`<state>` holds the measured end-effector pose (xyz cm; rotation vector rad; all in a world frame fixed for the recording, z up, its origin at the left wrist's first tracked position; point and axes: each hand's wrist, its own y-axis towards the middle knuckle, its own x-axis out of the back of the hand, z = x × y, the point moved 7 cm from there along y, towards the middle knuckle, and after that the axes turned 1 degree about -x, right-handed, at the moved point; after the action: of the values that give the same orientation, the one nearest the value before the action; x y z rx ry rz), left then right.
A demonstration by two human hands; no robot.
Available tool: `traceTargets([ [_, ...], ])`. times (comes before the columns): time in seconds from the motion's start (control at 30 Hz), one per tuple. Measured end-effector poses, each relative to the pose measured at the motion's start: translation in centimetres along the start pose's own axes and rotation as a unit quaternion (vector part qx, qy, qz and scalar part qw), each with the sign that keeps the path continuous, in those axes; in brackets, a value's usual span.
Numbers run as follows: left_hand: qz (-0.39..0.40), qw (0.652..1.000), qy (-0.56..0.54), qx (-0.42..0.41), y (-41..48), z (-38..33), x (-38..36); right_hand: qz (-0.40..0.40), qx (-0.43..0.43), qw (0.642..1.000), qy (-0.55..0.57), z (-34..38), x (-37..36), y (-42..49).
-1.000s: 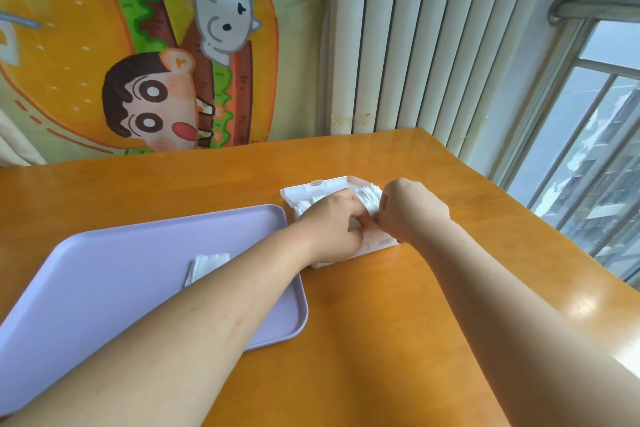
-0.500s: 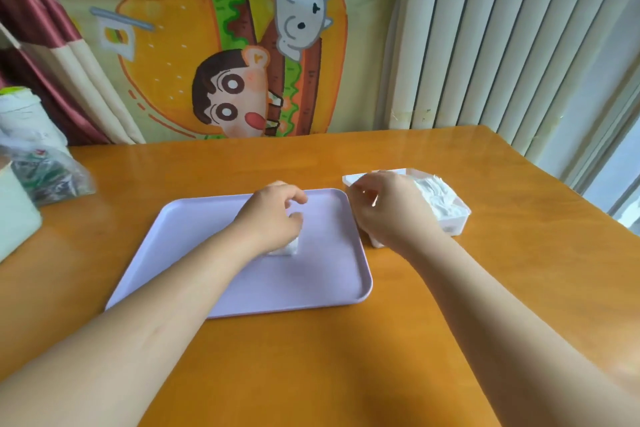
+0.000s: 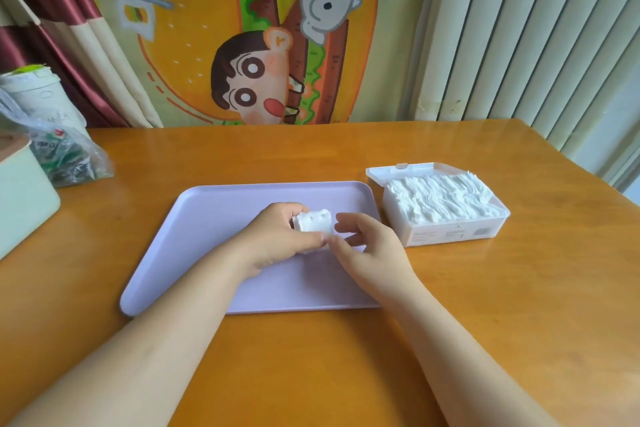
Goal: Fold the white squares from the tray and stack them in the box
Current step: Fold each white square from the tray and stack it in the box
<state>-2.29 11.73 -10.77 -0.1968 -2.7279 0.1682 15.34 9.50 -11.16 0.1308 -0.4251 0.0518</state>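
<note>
now the left hand (image 3: 277, 236) is pinching the white square (image 3: 313, 221) just over the tray (image 3: 207, 218), the right hand (image 3: 367, 246) nipping its right edge; it's looking light and floppy, best gripped at corners.

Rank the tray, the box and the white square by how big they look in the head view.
Largest to smallest:
1. tray
2. box
3. white square, partly covered but clearly the smallest

Both forearms reach forward and converge. The left hand (image 3: 277, 241) and right hand (image 3: 369, 248) meet, fingers curled, pinching one white square (image 3: 313, 222).
</note>
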Motion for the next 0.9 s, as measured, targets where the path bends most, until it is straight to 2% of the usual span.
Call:
traceTargets([
  [0.13,-0.004,0.993,-0.12,-0.006,-0.3,-0.3,-0.7,0.009,0.007,0.997,0.083,0.4,0.3,-0.1],
  [0.33,0.008,0.966,-0.257,-0.023,-0.8,-0.6,-0.7,-0.051,-0.028,0.98,0.192,0.0,1.6,-0.3],
  [0.5,0.003,0.974,-0.224,-0.036,-1.2,-0.2,-1.1,-0.032,-0.026,0.975,0.219,0.1,1.3,-0.2],
  [0.73,0.036,0.954,-0.294,-0.051,-1.6,0.1,-2.0,-0.058,-0.028,0.976,0.206,0.0,2.0,-0.4],
  [0.9,-0.004,0.959,-0.275,-0.068,-1.7,0.6,-2.1,-0.063,-0.037,0.978,0.195,-0.2,2.0,-0.3],
])
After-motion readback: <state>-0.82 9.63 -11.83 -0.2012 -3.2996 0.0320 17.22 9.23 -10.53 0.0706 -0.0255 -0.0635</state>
